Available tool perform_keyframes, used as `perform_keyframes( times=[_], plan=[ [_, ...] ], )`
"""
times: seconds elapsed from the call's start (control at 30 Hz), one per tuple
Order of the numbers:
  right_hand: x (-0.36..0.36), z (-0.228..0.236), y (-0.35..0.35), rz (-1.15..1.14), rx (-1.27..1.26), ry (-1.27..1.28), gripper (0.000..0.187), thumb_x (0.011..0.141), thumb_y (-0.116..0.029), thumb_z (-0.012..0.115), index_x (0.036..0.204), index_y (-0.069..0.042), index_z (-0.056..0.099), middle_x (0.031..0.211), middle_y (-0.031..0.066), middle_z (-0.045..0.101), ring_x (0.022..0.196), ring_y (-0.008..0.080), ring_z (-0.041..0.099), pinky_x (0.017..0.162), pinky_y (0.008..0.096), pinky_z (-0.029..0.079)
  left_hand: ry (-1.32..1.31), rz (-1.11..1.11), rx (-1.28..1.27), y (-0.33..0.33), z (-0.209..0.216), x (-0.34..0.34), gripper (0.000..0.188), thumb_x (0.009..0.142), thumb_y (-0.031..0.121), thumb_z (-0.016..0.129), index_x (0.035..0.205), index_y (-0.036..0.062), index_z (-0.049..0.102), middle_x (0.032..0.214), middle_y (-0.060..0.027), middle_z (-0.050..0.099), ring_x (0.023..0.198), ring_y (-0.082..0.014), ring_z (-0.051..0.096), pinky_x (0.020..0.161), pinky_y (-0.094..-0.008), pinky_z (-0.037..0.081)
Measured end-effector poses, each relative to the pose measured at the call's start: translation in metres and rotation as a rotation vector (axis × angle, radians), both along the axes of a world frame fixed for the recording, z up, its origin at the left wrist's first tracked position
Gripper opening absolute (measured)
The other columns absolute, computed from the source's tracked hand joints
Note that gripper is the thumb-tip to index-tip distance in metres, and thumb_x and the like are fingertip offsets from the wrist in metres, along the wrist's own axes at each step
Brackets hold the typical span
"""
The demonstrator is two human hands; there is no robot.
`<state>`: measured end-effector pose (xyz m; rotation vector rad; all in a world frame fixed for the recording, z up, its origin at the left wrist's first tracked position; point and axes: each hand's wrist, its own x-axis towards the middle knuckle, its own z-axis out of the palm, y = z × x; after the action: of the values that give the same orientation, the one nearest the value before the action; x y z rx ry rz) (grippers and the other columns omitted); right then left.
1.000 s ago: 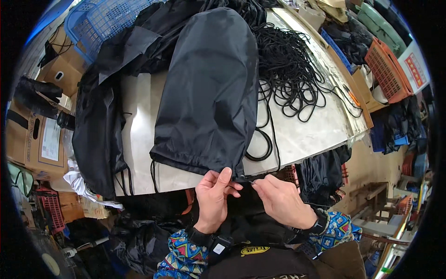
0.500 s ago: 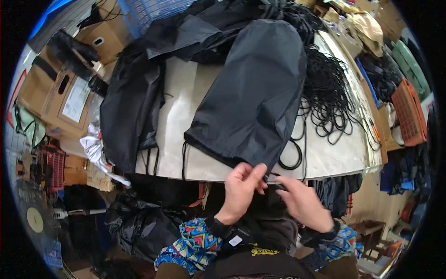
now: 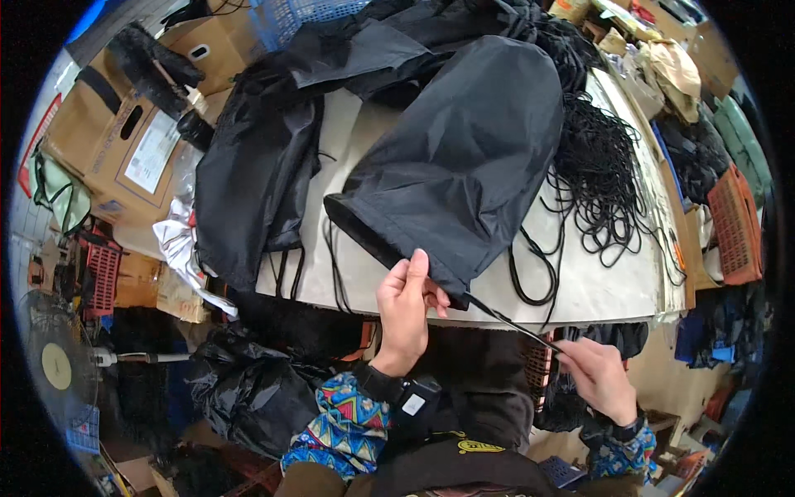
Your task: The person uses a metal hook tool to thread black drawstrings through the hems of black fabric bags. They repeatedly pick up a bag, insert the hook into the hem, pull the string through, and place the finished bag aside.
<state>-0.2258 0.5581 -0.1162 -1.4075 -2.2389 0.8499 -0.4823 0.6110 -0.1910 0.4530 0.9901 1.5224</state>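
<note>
Two hands on one item: your left hand point(image 3: 407, 305) is pinched shut on the hemmed mouth edge of the black drawstring bag point(image 3: 464, 157), thumb up along the fabric, fingers curled under the corner nearest you. Your right hand point(image 3: 598, 377) sits off the table edge, lower and to the right, fingertips closed on the end of a thin black cord point(image 3: 507, 319). That cord runs taut in a straight line from the bag's hem corner beside your left hand out to your right fingers.

Bag lies flat on the pale table point(image 3: 596, 290), mouth toward you at the near edge, closed end pointing away. Its mouth gapes slightly on the left side.

Around it:
- Loose pile of black cords point(image 3: 600, 178) just right of the bag, touching its right edge, a few loops trailing toward the near edge.
- Heap of more black bags point(image 3: 248, 174) on the left side of the table, hanging over its left edge, drawstrings dangling.
- Cardboard boxes point(image 3: 116, 141) on the floor far left.
- Blue plastic basket point(image 3: 306, 12) at the far end, partly covered by black fabric.
- Orange crate point(image 3: 733, 224) well off to the right.
- Black plastic sack point(image 3: 248, 389) on the floor below your left forearm.
</note>
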Motion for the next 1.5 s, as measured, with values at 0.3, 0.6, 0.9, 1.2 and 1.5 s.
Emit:
perform_keyframes(
  times=[0.3,0.6,0.9,1.2,1.5],
  plan=[
    [0.003,-0.021,0.001,-0.076,-0.046,0.067,0.012,0.082,-0.001,0.063,0.093,0.002,0.064,0.07,0.0147,0.06,0.056,0.0253,0.058,0.053,0.0291,0.045,0.027,-0.307,-0.079,-0.01,-0.004,0.036,0.034,0.095,0.029,0.054,0.079,-0.0005,0.059,0.071,-0.0037,0.06,0.064,-0.0113,0.06,0.053,-0.0244,0.052],
    [-0.016,-0.044,0.0,-0.286,-0.473,0.538,0.015,0.092,-0.009,0.057,0.091,0.003,0.066,0.062,-0.0033,0.053,0.058,0.0037,0.046,0.053,0.0202,0.039,0.159,-0.493,0.108,-0.034,-0.025,0.06,0.033,0.095,0.026,0.055,0.082,-0.0031,0.061,0.073,-0.0038,0.062,0.068,-0.0081,0.057,0.065,-0.0237,0.049],
    [-0.019,-0.042,-0.005,-0.168,-0.163,0.289,0.013,0.091,-0.008,0.055,0.089,0.002,0.064,0.065,0.0046,0.059,0.056,0.011,0.052,0.055,0.0239,0.043,0.05,-0.453,0.23,-0.027,0.002,0.063,0.023,0.094,0.011,0.055,0.112,-0.0033,0.056,0.1,-0.0027,0.062,0.089,-0.0061,0.055,0.077,-0.0213,0.045],
    [0.006,0.057,0.019,-0.254,0.718,0.176,0.055,0.089,-0.02,0.059,0.132,0.008,0.039,0.122,0.0248,0.054,0.107,0.0344,0.055,0.093,0.0388,0.042,1.326,-0.238,0.703,-0.005,0.01,0.059,0.017,0.086,0.012,0.058,0.073,0.0037,0.051,0.057,-0.0172,0.053,0.051,-0.035,0.055,0.045,-0.043,0.041],
    [0.073,0.036,0.005,-0.853,0.665,1.131,0.034,0.101,-0.024,0.038,0.108,0.007,0.051,0.074,0.009,0.064,0.069,0.0157,0.059,0.071,0.0282,0.045,2.102,-0.43,0.926,0.022,-0.022,0.011,0.009,0.063,0.012,0.059,0.054,0.0106,0.058,0.053,-0.0099,0.056,0.048,-0.0247,0.057,0.048,-0.0399,0.04]
  ],
)
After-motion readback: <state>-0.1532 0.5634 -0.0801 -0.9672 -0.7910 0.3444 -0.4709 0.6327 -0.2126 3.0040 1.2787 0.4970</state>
